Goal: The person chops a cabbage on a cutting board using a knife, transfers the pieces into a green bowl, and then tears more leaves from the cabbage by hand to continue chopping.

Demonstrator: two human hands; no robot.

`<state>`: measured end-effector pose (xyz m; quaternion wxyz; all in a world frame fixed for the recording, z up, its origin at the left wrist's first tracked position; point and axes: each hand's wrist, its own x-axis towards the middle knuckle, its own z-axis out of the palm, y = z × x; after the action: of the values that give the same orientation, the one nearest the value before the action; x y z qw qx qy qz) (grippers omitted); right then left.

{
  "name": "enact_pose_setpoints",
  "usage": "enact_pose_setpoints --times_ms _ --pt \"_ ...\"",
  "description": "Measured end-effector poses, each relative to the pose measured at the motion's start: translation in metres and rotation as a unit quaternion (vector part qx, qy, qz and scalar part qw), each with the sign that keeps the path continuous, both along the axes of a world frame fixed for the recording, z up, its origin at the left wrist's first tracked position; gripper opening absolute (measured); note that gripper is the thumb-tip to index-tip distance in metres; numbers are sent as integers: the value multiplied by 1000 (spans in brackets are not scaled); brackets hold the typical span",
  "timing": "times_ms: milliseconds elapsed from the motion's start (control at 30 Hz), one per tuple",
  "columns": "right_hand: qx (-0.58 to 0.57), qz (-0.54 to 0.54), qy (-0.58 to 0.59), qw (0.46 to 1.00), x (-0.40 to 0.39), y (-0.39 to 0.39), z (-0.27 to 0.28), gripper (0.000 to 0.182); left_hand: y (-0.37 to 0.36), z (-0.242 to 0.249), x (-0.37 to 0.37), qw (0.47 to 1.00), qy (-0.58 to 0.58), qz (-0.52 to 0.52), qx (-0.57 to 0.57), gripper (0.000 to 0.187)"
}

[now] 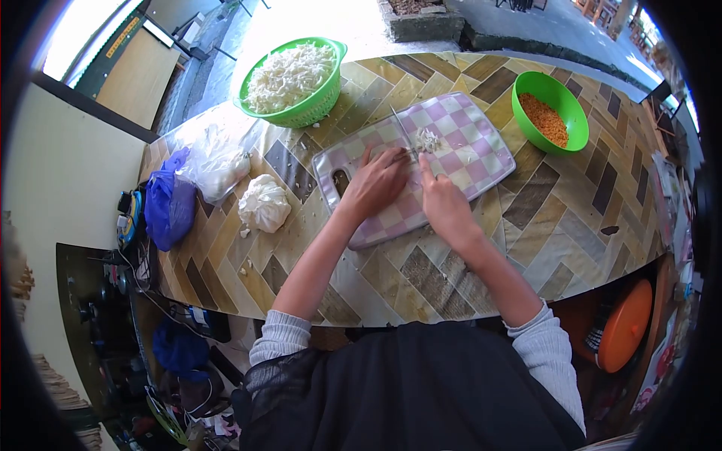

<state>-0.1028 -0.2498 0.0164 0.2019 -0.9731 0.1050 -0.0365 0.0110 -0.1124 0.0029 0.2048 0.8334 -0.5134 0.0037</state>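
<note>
A pink and white checkered cutting board point(470, 161) lies tilted on the patterned table. Over its middle, my right hand point(444, 201) is closed around a knife point(401, 126), whose thin blade points away from me. My left hand point(378, 180) is on the board just left of the blade, fingers bent together; whatever lies under the fingertips is hidden. A small heap of white chopped pieces point(427, 140) sits right of the blade. Beyond the board at the left stands a green colander point(320, 105) full of white shreds.
At the right is a green bowl point(576, 124) with orange crumbs. On the left lie a white knotted bag point(264, 204), a clear plastic bag point(218, 169) and a blue bag point(169, 203). An orange lid point(624, 325) is below the table's right edge.
</note>
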Motion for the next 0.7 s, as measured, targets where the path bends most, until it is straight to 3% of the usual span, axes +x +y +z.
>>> enact_pose_setpoints --times_ms 233,533,700 --pt "121 -5 -27 992 -18 -2 19 51 1 -7 -4 999 -25 6 -32 39" --pt "-31 -16 -26 999 -17 14 -5 58 0 -7 -8 999 -1 24 -38 41" --pt "106 5 -16 994 2 -15 12 58 1 -5 -9 999 -1 24 -36 42"
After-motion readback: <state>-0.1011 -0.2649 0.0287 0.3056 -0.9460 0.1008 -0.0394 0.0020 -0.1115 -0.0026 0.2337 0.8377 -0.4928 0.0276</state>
